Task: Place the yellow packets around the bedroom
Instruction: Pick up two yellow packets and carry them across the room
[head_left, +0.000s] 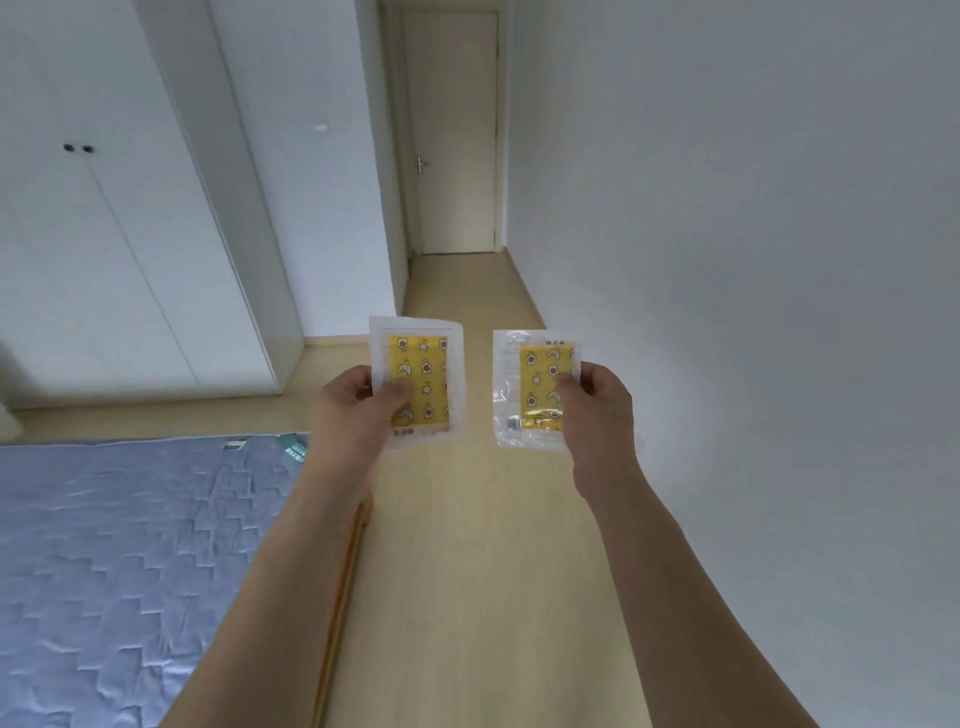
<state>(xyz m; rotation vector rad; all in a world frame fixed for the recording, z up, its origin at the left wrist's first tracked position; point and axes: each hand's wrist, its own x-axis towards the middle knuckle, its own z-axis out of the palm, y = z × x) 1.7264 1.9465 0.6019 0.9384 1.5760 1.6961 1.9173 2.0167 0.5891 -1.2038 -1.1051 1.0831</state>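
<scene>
I hold two yellow packets up in front of me, each a yellow patterned sheet sealed in a clear wrapper. My left hand pinches the left packet at its lower left edge, thumb on the front. My right hand pinches the right packet along its right side. Both packets stand upright, side by side, a small gap apart, above the wooden floor.
A bed with a blue quilted mattress fills the lower left, its wooden frame edge beside my left forearm. White wardrobe doors stand at the left. A light wood floor runs ahead to a closed door. A white wall lines the right.
</scene>
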